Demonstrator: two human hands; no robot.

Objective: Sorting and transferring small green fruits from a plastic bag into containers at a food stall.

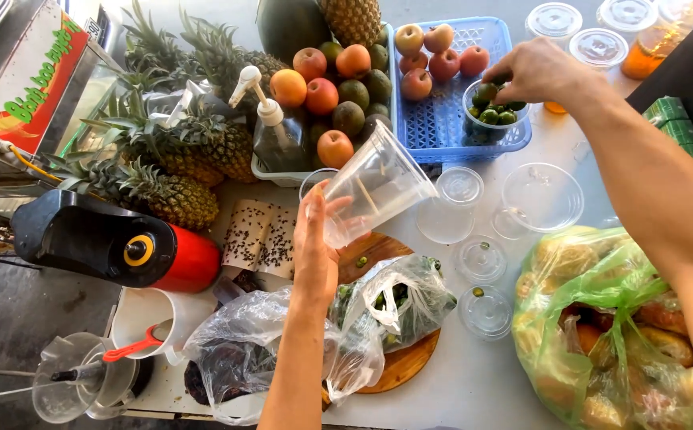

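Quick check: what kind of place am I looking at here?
Likely a fruit juice stall: pineapples and piled fruit beside a juicer, with the left hand holding a clear plastic cup.

Clear cup (378, 187); blue basket (442, 119); small green limes (493, 107); red-and-black juicer (115, 247); yellow-green bag (601, 318); brown round board (402, 362).

A fruit-juice stall: pineapples (163, 151) piled far left, apples in a blue basket (458, 119), a red juicer (115, 247) near left, clear plastic lids (482, 259) on the counter.
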